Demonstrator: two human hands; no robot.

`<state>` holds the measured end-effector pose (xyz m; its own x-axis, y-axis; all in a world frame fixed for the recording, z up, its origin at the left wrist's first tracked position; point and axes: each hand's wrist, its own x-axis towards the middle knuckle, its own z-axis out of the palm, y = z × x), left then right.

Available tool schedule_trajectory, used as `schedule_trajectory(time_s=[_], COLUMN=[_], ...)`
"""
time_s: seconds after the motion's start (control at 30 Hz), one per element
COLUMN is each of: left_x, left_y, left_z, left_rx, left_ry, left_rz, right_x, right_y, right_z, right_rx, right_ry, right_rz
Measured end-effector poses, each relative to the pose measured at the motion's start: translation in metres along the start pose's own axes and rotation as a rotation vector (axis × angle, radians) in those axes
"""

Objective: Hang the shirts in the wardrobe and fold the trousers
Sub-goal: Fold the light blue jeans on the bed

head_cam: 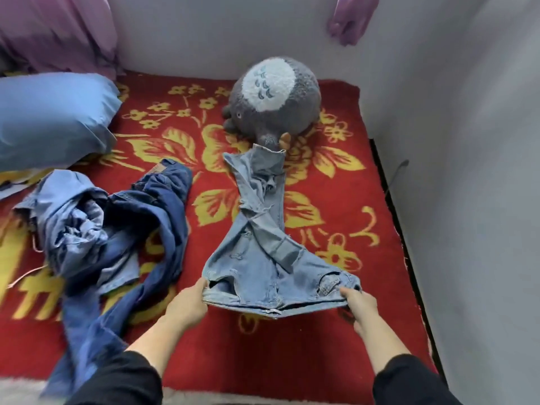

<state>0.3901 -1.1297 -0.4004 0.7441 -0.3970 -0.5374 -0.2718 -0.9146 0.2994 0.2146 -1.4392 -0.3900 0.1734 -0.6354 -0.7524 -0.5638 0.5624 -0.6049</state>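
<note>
Reading labels first: a tan patch (159, 168) sits on the waistband of the dark jeans (168, 206), but its print is too small to make out. Big yellow strokes on the blanket's left side may be writing; clothes cover most of them.

Light jeans (251, 258): spread lengthwise on the red blanket (336, 287), middle of the bed. The waistband is nearest the person. The legs run away toward the plush toy (271, 95), and the hems reach its lower edge. The legs are twisted over one another, so I cannot tell front from back.

Left hand (187, 306): fingers curled round the left corner of the waistband, gripping the denim. Right hand (358, 305): fingers closed on the right corner in the same way. The fingertips of both are hidden under the cloth. Black sleeves are cut off at the bottom edge.

Left of the light jeans, the dark jeans lie tangled with a crumpled pale blue shirt (79, 229). A thin pinkish wire (24, 274), perhaps a hanger, pokes out beneath, mostly hidden. A blue pillow (49, 118) is cut by the left edge.

Textures: faded, worn denim with a frayed tear partway up one leg. The blanket is thick pile, red with yellow flowers. The toy is round, grey and fuzzy, with a white woolly patch. Purple cloth (349, 21) hangs at the top, blurred.
</note>
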Motion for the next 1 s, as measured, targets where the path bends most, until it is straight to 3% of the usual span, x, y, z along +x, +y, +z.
schedule_trajectory(time_s=[0.13,0.27,0.53,0.7,1.0], left_x=[-0.013,-0.025,-0.069,-0.064,0.025], left_y=[-0.005,-0.01,-0.041,-0.034,0.008], left_z=[0.012,0.028,0.13,0.165,0.137], left_rx=[0.066,0.273,0.329,0.203,-0.071], left_ry=[0.063,0.127,-0.243,-0.517,-0.189], left_rz=[0.072,0.166,-0.041,-0.195,-0.119], right_x=[0.003,0.001,0.021,0.044,0.079], right_y=[0.007,0.018,0.124,0.157,0.09], right_z=[-0.013,-0.029,-0.057,-0.054,0.057], right_rx=[-0.262,-0.576,-0.934,-1.173,-1.059], right_ry=[0.124,0.136,-0.002,-0.121,-0.243], right_rz=[-0.118,-0.145,0.061,-0.007,-0.304])
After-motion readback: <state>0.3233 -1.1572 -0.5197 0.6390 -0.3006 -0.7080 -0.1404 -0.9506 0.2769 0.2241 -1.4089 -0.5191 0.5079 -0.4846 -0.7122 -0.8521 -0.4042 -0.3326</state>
